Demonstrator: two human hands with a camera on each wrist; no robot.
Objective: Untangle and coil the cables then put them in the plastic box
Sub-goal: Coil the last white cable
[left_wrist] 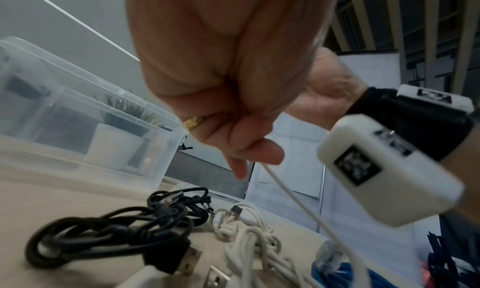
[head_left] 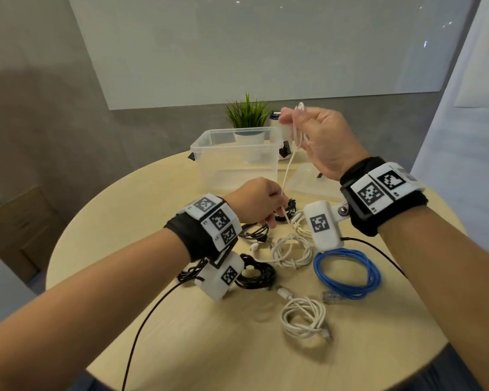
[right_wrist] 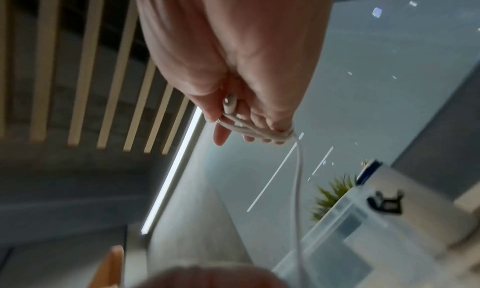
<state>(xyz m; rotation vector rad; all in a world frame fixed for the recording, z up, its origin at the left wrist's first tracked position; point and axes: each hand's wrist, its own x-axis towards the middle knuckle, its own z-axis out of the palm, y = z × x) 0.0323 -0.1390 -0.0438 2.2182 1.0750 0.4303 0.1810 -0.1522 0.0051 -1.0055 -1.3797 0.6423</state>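
The person's right hand (head_left: 319,139) is holding a few turns of a thin white cable (head_left: 290,162) up in the air, fingers curled round the loops with a plug end tucked against the palm. Below that grip and a little nearer the body, the left hand (head_left: 256,200) is pinching the same cable between thumb and fingers, so the strand is running taut between the two hands. Under the left grip, the cable's loose end is trailing into a white tangle (head_left: 290,249) lying on the surface (head_left: 181,334).

Around the tangle are lying a black cable bundle (head_left: 256,273), a coiled blue cable (head_left: 347,273) and a smaller white coil (head_left: 304,317), all nearer the person than either grip. The clear plastic box (head_left: 235,159) is standing open beyond the left grip, with nothing in it as far as I can tell.

The cable looks light, limp and rather smooth, so I judge it will slip through a loose pinch and spring out of its loops if the upper grip relaxes. The sound place to hold seems to be across all the gathered turns at once, with the lower hand feeding the strand and easing knots out gently, not tugging at the plug.
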